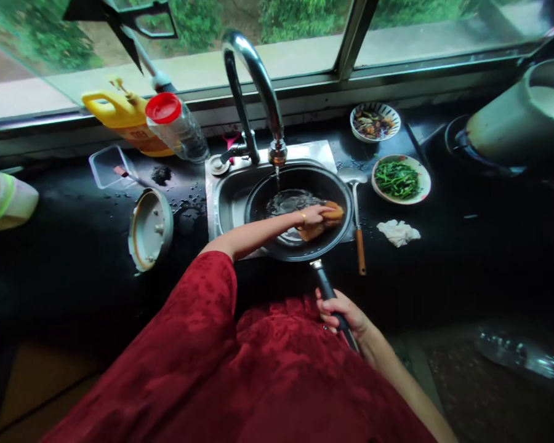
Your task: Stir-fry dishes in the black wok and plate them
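Note:
A large dark wok sits over the sink, with some water in its bottom. My left hand reaches inside it, fingers closed on a tan-orange scrubbing pad pressed to the wok's right inner wall. The pad could be a sponge or a loofah; its exact kind is unclear. Close to my body, my right hand is wrapped round the wok's black handle. From the chrome faucet a thin stream of water runs into the wok.
Right of the steel sink lies a spatula with a wooden handle. Beyond it are a plate of greens, a bowl of food, a crumpled tissue and a big pot. On the left are a lid and a red-capped jar.

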The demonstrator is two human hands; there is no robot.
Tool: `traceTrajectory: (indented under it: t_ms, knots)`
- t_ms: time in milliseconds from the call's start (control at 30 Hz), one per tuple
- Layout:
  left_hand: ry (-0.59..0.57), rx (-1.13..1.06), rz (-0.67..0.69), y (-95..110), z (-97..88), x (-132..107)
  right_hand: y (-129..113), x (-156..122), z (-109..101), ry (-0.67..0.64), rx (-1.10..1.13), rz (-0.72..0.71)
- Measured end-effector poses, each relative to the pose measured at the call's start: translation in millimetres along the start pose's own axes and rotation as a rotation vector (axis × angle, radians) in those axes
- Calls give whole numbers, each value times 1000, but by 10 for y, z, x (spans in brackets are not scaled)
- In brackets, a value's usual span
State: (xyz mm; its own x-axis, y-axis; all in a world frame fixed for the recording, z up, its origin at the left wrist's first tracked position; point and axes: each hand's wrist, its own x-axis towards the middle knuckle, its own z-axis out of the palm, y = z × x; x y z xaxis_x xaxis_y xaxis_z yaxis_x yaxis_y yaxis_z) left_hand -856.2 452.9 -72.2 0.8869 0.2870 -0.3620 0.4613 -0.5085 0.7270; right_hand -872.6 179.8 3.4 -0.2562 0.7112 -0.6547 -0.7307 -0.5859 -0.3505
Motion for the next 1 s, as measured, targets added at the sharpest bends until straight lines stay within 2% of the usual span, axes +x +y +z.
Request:
traceTrajectory:
  t_ms: [100,200,267,367,467,567,633,767,1000]
  knots:
    - [-131,-80,120,48,16,-289,-145,-4,32,135,-191,-83]
    - [-185,166,81,-132,15,-593,-291,-45,66,262,-375,-119]
    - [-126,345,-7,-342,0,-710,-358,-83,96,323,-440,-123]
    - [47,479,-120,-670,-122,-737,-419,-123,156,378,-488,-115]
    - [221,479,-250,-929,-361,-730,-463,-142,211,422,-563,-116]
    - [339,372,-453,-1124,-592,-839,-494,-166,214,492,-705,-136]
    - [354,293,-556,-1223,-688,-966,-496,-193,176,559,-797,-165]
    - [261,193,-680,-1342,-767,-1198,-453,-277,75,660,-869,-241]
    - [290,232,-876,-1504,-776,-1308,-300,-471,144,629,-784,-189]
